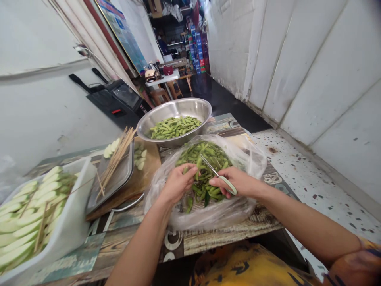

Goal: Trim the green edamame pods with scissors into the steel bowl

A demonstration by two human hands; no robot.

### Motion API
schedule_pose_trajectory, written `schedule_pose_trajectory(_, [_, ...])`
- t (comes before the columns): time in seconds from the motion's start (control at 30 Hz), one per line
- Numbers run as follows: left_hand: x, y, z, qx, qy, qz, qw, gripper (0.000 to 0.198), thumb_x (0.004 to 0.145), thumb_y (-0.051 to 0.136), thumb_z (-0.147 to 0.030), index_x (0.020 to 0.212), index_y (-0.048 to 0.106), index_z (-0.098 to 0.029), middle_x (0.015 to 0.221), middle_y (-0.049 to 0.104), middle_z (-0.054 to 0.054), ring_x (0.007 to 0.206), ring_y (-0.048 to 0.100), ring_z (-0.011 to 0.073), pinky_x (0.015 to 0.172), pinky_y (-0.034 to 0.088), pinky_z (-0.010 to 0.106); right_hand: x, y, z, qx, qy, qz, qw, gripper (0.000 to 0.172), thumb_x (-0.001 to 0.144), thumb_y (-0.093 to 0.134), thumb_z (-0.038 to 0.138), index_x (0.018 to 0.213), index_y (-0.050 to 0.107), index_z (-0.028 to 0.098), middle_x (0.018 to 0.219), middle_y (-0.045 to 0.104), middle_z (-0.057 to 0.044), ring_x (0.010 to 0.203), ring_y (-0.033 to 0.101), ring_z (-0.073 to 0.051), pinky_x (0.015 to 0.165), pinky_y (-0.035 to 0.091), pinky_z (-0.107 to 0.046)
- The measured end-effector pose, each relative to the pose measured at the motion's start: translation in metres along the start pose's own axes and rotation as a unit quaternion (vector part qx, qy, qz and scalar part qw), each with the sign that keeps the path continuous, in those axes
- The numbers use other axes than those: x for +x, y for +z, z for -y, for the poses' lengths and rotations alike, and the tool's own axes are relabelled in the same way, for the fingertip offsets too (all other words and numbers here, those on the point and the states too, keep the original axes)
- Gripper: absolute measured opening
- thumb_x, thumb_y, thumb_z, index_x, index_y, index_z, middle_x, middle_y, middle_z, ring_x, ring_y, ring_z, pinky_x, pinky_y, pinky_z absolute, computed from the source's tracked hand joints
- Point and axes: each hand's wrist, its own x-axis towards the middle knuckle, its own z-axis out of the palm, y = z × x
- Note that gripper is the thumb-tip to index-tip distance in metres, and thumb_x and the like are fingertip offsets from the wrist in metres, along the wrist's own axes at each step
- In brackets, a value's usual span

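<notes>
My right hand (228,182) is closed round the pale green handles of a pair of scissors (210,165), whose metal blades point up and to the left. Close by, my left hand (180,180) pinches a green soybean pod (185,170), partly hidden by the fingers. Both hands are over a clear plastic bag (160,188) spread open on the table. Inside it lies a heap of green soybean pods (208,153) with stems and some leaves. Just beyond the bag, a steel basin (196,104) holds more loose pods (175,128).
A white tub (74,206) of skewered pale green slices (25,230) stands at left. Beside it, a metal tray (111,184) with bamboo skewers (119,153) rests on a wooden board (151,159). The patterned table (125,246) has a floor and white wall at its right.
</notes>
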Motion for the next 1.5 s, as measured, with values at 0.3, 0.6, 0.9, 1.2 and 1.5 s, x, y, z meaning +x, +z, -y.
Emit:
schedule_pose_trajectory(0.3, [-0.001, -0.001, -0.002, -0.014, 0.001, 0.002, 1.000, 0.035, 0.068, 0.071, -0.042, 0.078, 0.054, -0.014, 0.052, 0.039, -0.008, 0.037, 0.019, -0.0006, 0.035, 0.011, 0.014, 0.000, -0.001, 0.000, -0.001, 0.008, -0.003, 1.000, 0.044, 0.071, 0.064, 0.054, 0.058, 0.049, 0.014, 0.047, 0.051, 0.002, 0.038, 0.046, -0.007, 0.036, 0.030, -0.017])
schedule_pose_trajectory(0.6, [-0.003, 0.002, -0.001, 0.007, -0.011, 0.025, 1.000, 0.034, 0.068, 0.071, -0.042, 0.078, 0.057, -0.013, 0.050, 0.041, -0.008, 0.036, 0.021, -0.0004, 0.036, 0.012, 0.015, -0.001, -0.001, -0.001, -0.025, -0.004, -0.005, 1.000, 0.047, 0.072, 0.063, 0.055, 0.055, 0.048, 0.014, 0.047, 0.052, 0.001, 0.038, 0.048, -0.008, 0.039, 0.033, -0.018])
schedule_pose_trajectory(0.9, [-0.004, -0.003, -0.002, -0.036, -0.064, 0.054, 0.996, 0.032, 0.067, 0.073, -0.036, 0.082, 0.056, -0.013, 0.054, 0.043, -0.007, 0.036, 0.022, -0.0014, 0.034, 0.011, 0.013, 0.005, 0.001, -0.009, -0.012, -0.011, -0.028, 0.999, 0.047, 0.070, 0.065, 0.055, 0.054, 0.047, 0.015, 0.043, 0.049, 0.003, 0.034, 0.045, -0.007, 0.034, 0.032, -0.017])
schedule_pose_trajectory(1.2, [-0.001, -0.001, -0.007, -0.098, -0.035, -0.008, 0.995, 0.028, 0.069, 0.069, -0.036, 0.070, 0.054, -0.012, 0.043, 0.036, -0.009, 0.031, 0.020, -0.0009, 0.031, 0.007, 0.013, 0.000, 0.005, -0.002, 0.074, 0.025, 0.062, 0.995, 0.045, 0.071, 0.061, 0.058, 0.071, 0.052, 0.014, 0.054, 0.053, 0.001, 0.045, 0.051, -0.011, 0.029, 0.035, -0.017])
schedule_pose_trajectory(1.5, [-0.003, 0.005, -0.005, -0.107, 0.008, -0.041, 0.993, 0.026, 0.066, 0.069, -0.027, 0.079, 0.050, -0.016, 0.055, 0.056, -0.005, 0.031, 0.022, -0.0009, 0.030, 0.010, 0.012, -0.001, 0.005, -0.003, 0.064, 0.014, 0.062, 0.996, 0.042, 0.075, 0.060, 0.053, 0.064, 0.048, 0.014, 0.052, 0.052, 0.001, 0.042, 0.048, -0.009, 0.028, 0.035, -0.016])
